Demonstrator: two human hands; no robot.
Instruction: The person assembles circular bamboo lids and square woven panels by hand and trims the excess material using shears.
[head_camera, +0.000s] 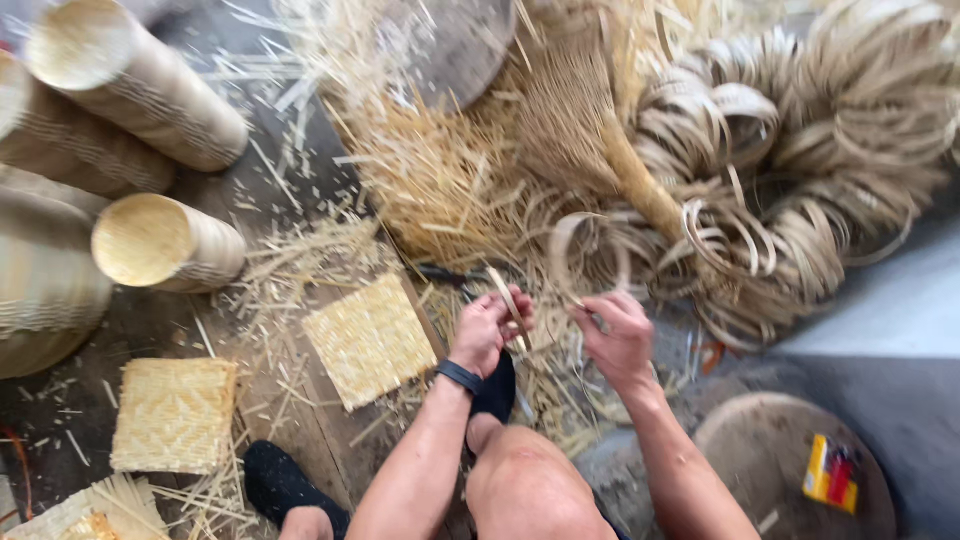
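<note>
- Two bare hands work a thin bamboo strip (510, 300) at frame centre: the left hand (488, 330), a black band at the wrist, is clenched around the strip's free end, while the right hand (620, 335) pinches the base of the strip's curled loop (590, 255), which rises toward 12 o'clock.
- Judged from the grip, the bend would go best with both hands close together and tension even, so the strip curves rather than kinks or splits.
- Coiled bamboo strips (800, 190) pile up at 2 o'clock of the hands, within reach of the right hand.
- Loose bamboo splints (450, 180) and a bound brush-like bundle (570, 130) lie at 12 o'clock.
- A flat woven square mat (370, 340) rests at 9 o'clock beside the left hand; a second woven square (175, 415) sits farther out at 8 o'clock.
- Woven cylindrical baskets (165, 243) are stacked at 10 o'clock.
- A round stool (770, 450) bearing a small yellow-and-red packet (830, 473) stands at 4 o'clock.
</note>
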